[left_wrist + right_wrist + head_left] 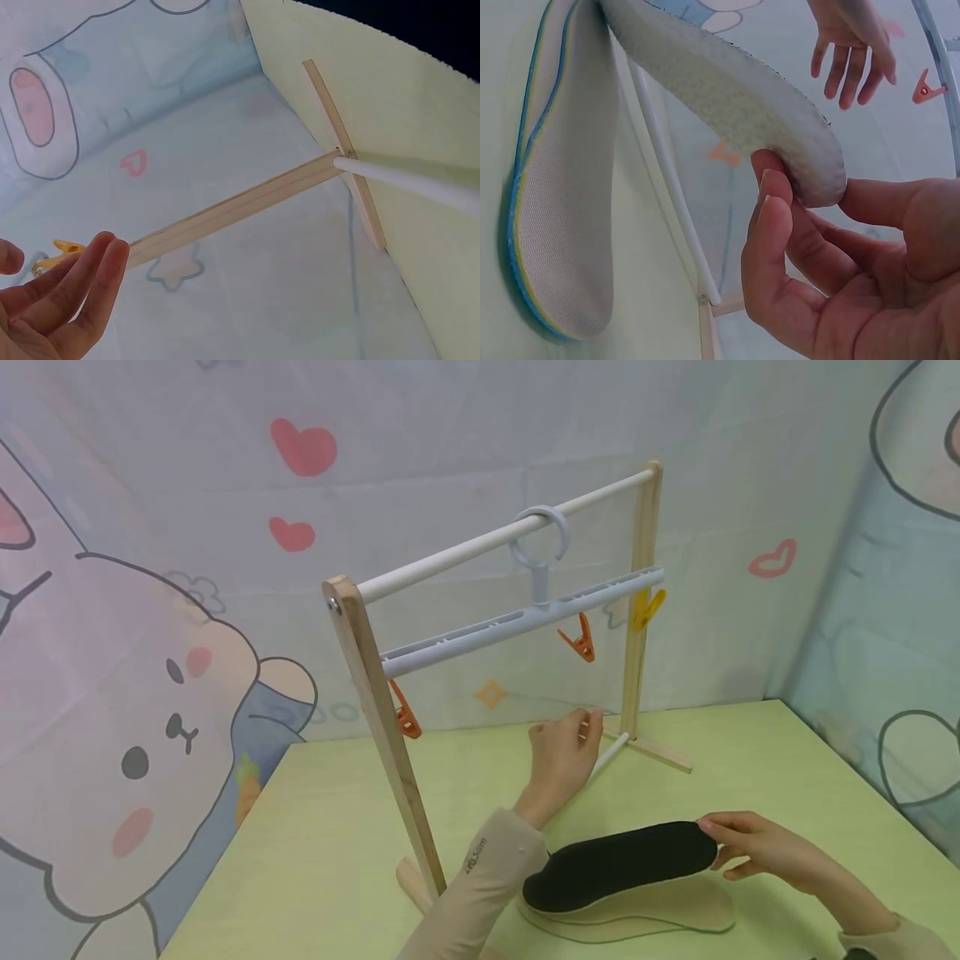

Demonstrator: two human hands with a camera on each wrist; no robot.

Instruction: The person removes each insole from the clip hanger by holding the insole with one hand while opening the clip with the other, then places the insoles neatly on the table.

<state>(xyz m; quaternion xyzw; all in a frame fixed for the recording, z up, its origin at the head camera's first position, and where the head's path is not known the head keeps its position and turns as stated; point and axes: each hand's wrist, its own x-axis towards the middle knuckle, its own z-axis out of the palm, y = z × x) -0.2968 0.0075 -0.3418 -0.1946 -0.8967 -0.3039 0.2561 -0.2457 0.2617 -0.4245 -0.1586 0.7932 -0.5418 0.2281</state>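
My right hand pinches one end of a black insole between thumb and fingers. In the right wrist view the insole's pale, fuzzy underside faces the camera. It is tilted up over a pair of beige insoles with blue and yellow edges, lying on the table. My left hand is raised below the hanger with nothing in it, its fingers loosely extended in the left wrist view. Above it a grey-blue hanger hangs by its hook, carrying orange clips and a yellow clip.
A wooden stand with a white top rod holds the hanger over the pale green table. Its lower white rod runs behind my left forearm. A printed cloth with hearts and cartoon figures hangs behind the table.
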